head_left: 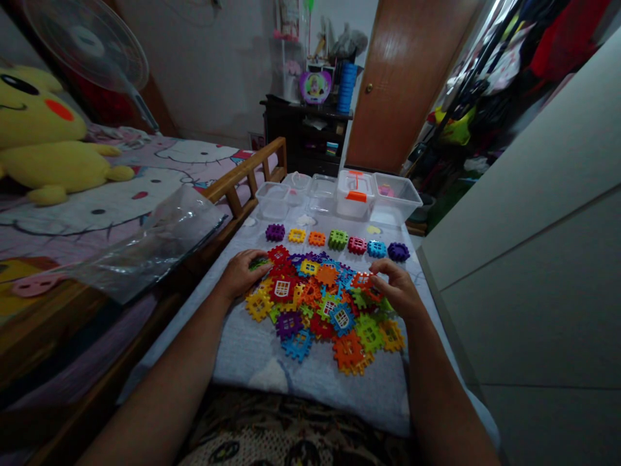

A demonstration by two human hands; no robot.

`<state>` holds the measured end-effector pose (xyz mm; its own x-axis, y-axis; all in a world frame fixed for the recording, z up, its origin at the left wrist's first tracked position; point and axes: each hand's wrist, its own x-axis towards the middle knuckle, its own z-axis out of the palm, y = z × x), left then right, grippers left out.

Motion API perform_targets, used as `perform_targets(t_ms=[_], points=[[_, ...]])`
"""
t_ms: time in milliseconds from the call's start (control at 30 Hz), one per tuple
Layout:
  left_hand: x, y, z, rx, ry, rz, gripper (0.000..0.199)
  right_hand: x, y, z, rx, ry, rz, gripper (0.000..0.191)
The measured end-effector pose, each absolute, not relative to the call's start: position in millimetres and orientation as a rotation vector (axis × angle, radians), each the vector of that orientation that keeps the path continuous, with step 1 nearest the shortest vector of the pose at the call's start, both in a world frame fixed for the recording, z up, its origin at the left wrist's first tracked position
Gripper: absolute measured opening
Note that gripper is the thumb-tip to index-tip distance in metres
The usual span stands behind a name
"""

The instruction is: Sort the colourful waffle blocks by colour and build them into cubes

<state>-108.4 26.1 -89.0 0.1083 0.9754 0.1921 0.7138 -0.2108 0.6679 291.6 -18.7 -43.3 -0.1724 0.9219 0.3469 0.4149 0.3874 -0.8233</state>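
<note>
So the left fingers (253, 254) were curled over the near-side-left edge of things, on a green piece (261, 264), and the right fingers (385, 266) had thumb and index a narrow gap apart at a red-orange piece (361, 280). Honestly couldn't tell if either was actually gripping. Biggest stuff first: a bed (204, 153) sat well off to the left of the left fingers. The cloth-covered tabletop (242, 362) spread under both hands. Clear plastic boxes (272, 199) were lined up well beyond the fingers, one with orange clips (356, 197). The messy pile of toothed plastic pieces (328, 276) lay right between the fingers. Just past them ran seven small stacks (338, 240): purple, yellow, orange, green, red, blue, purple.
</note>
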Motion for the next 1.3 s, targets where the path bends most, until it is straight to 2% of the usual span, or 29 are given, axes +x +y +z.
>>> perform_targets(t_ms=[200, 333, 467, 667, 767, 1000, 1167, 1300], points=[[-109, 26, -88, 1.995, 1.641, 0.864, 0.049, 280, -19, -49, -1.206, -1.851, 0.453, 0.007], [-110, 26, -89, 2.002, 1.643, 0.857, 0.049, 277, -24, -48, -1.189, -2.092, 0.55, 0.006], [-110, 26, -89, 2.008, 1.64, 0.861, 0.05, 280, -28, -44, -1.221, -2.246, 0.635, 0.015], [-108, 25, -86, 1.988, 1.657, 0.852, 0.051, 278, -29, -43, -1.46, -2.283, 0.404, 0.036], [-108, 24, -86, 1.992, 1.649, 0.857, 0.05, 274, -30, -46, -1.49, -2.316, 0.343, 0.038], [-108, 24, -86, 1.983, 1.661, 0.849, 0.05, 281, -28, -46, -1.424, -2.165, 0.448, 0.028], [-108, 25, -87, 1.986, 1.655, 0.844, 0.05, 310, -22, -43, -1.528, -1.889, 0.427, 0.038], [-109, 26, -89, 1.99, 1.646, 0.855, 0.05, 321, -21, -41, -1.607, -1.923, 0.519, 0.039]])
